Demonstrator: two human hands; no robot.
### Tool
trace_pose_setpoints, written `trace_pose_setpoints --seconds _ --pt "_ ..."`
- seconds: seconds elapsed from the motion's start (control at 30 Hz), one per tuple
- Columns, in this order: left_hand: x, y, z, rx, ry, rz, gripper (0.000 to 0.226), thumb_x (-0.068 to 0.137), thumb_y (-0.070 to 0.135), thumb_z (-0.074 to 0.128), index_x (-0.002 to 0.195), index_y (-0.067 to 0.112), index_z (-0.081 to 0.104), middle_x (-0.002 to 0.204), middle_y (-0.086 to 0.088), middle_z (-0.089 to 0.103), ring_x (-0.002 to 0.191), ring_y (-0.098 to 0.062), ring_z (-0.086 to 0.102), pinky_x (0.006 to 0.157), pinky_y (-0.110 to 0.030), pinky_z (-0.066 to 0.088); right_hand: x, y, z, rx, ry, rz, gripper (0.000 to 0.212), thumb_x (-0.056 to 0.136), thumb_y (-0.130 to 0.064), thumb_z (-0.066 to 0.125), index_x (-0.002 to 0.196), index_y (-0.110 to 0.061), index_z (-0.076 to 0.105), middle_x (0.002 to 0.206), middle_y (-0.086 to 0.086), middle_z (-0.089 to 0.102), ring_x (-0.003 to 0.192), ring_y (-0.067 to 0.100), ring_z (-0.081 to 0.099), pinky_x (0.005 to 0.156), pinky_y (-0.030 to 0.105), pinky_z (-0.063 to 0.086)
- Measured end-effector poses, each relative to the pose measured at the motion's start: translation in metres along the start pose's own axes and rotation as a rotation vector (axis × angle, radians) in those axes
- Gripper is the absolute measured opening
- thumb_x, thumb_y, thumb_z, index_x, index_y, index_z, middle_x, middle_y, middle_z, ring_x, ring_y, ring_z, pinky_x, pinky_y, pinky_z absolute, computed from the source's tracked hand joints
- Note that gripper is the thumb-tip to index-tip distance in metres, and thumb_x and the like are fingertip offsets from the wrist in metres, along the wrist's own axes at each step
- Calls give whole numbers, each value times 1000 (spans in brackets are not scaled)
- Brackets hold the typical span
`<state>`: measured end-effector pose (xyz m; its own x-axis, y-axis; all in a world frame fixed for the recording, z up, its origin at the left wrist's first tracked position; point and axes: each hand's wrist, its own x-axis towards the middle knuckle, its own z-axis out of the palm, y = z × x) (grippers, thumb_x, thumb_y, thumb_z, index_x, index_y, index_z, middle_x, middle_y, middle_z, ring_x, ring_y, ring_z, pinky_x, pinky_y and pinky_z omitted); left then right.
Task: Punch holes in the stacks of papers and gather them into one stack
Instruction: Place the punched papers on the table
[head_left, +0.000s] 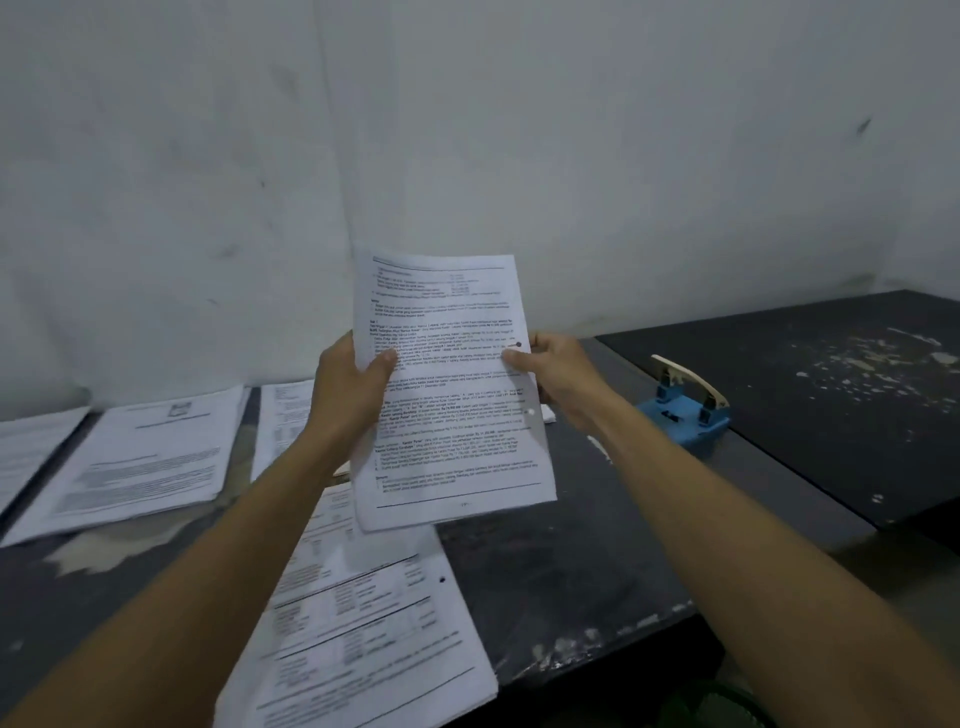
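With both hands, left hand (353, 384) and right hand (556, 371), fingers clamped on its side edges, the held stack (452, 395) hangs above the punched stack (374, 613) on the bench (571, 561), left of the hole punch (685, 410); square the holed edges before lowering.

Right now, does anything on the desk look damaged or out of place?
Yes. The desk surface is worn, with pale patches of flaked finish at its front edge and beside the punch. The stacks on the left lie askew, overlapping.
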<state>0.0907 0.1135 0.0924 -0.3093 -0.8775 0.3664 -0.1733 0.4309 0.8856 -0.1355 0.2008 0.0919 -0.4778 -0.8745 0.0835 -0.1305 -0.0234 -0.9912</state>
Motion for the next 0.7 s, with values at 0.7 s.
trace_pose_setpoints --seconds 0.7 --pt "-93 -69 -239 400 176 -368 38 80 11 55 118 13 62 112 -7 70 99 -31 67 91 -51 56 -77 10 260 -236 -375 41 12 89 -5 69 95 4 62 97 12 73 76 28 74 53 33 59"
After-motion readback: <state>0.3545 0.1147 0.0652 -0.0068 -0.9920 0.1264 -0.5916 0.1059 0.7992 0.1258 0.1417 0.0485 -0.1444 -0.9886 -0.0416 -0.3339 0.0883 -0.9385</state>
